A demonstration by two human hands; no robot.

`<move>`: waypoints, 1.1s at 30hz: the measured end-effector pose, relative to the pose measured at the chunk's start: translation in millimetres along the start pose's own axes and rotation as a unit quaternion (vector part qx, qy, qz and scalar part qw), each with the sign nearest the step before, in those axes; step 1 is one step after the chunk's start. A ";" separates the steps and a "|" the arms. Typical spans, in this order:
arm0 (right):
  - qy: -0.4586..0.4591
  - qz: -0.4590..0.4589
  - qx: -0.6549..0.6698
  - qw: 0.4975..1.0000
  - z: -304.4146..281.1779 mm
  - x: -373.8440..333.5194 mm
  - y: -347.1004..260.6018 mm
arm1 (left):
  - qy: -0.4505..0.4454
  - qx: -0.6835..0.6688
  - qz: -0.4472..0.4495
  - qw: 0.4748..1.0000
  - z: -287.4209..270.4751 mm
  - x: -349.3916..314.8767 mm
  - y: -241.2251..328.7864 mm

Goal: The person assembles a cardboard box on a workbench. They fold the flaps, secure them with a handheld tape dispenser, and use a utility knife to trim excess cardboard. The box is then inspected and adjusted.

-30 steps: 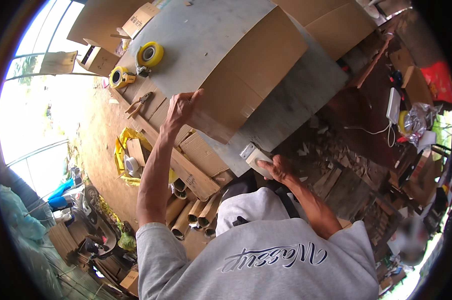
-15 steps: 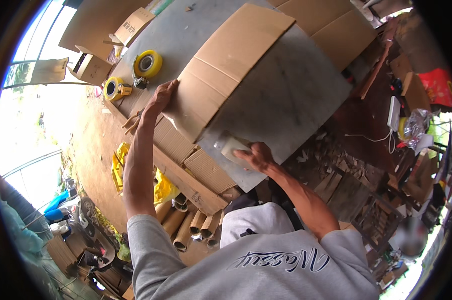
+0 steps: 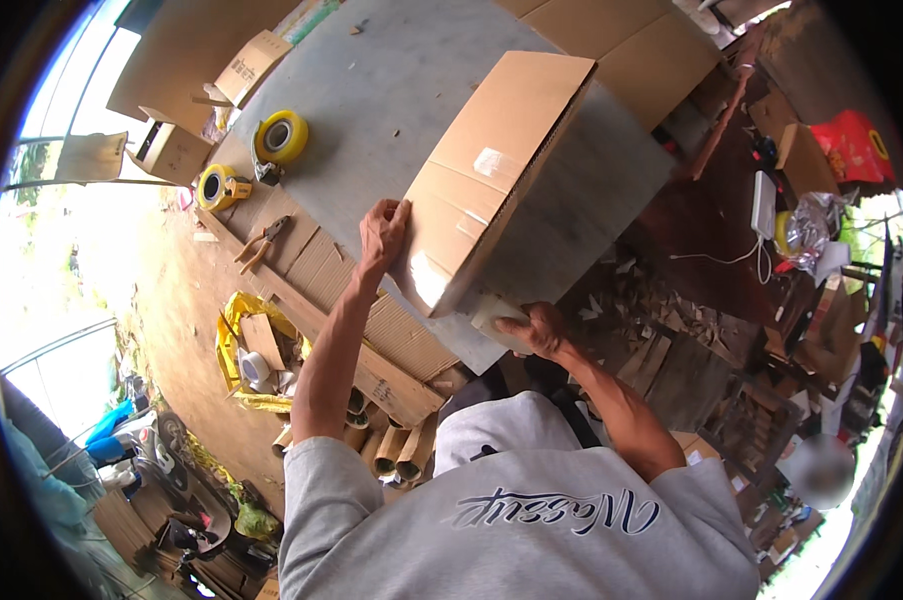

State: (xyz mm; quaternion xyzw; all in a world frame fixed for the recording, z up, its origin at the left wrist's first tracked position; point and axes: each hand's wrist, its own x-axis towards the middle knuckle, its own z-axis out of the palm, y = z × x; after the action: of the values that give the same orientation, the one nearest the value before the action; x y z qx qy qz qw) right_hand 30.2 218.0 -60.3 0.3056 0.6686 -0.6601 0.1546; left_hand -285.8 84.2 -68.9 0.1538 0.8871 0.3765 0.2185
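A brown cardboard box [image 3: 501, 150] stands tilted on the grey tabletop, with shiny clear strips on its upward side. My left hand [image 3: 383, 235] grips the box at its left edge, fingers pressed against the cardboard. Close to the box's near lower corner, my right hand [image 3: 539, 330] is closed round a pale tape roll [image 3: 493, 318], which is partly hidden by the box and the fingers. Left of the box lie two yellow tape rolls [image 3: 282, 137] and a pair of pliers [image 3: 262, 244] with orange handles.
The grey table [image 3: 371, 100] has flat cardboard [image 3: 621, 50] at its far side and a wooden strip [image 3: 401, 392] along its near-left edge. Cardboard tubes [image 3: 411, 455] and a yellow bag [image 3: 233, 340] sit below. A white power strip [image 3: 762, 205] with a cable lies at right.
The box has turned and shifted nearer to me, bringing its shiny strips into view. My left hand has moved right and nearer; my right hand has moved slightly right and nearer with the tape roll.
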 end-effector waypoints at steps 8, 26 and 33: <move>-0.021 0.031 0.063 0.997 -16.3 -21.5 -18.9 | 0.092 0.103 0.085 0.987 8.0 -18.4 -10.9; 0.080 0.049 -0.142 0.985 25.1 8.4 -43.5 | 0.055 0.125 0.265 0.954 1.1 -114.5 22.1; 0.032 0.019 -0.371 0.928 29.5 24.1 -134.4 | 0.108 0.095 0.300 0.943 -10.2 -113.7 10.8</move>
State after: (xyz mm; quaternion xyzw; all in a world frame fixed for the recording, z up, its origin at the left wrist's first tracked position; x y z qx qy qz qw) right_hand -76.4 202.0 28.6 0.2598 0.8644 -0.3519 0.2478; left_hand -192.3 35.6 -23.7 0.3908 0.8500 0.3529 -0.0176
